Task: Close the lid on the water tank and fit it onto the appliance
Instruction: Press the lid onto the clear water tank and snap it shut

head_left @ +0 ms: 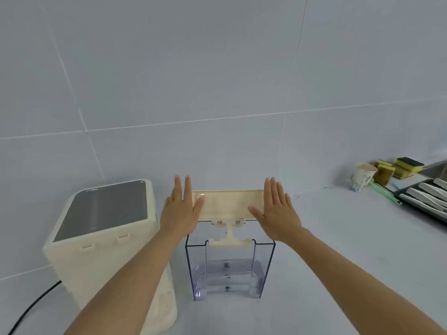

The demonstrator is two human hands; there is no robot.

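Observation:
A clear plastic water tank (229, 269) stands upright on the grey counter at the centre. Its cream lid (227, 203) lies flat across the top. My left hand (180, 209) rests flat over the lid's left end, fingers spread. At the lid's right end my right hand (275, 211) lies the same way, palm down. Neither hand grips anything. Left of the tank stands the cream appliance (104, 238) with a dark grey top panel, its back with two small slots turned toward the tank.
A black power cord (31, 308) runs from the appliance to the lower left. At the far right are a paper cup (362, 176), several sponges (396, 168), a green-handled tool (384, 191) and a dark tray (425, 197). A tiled wall rises behind.

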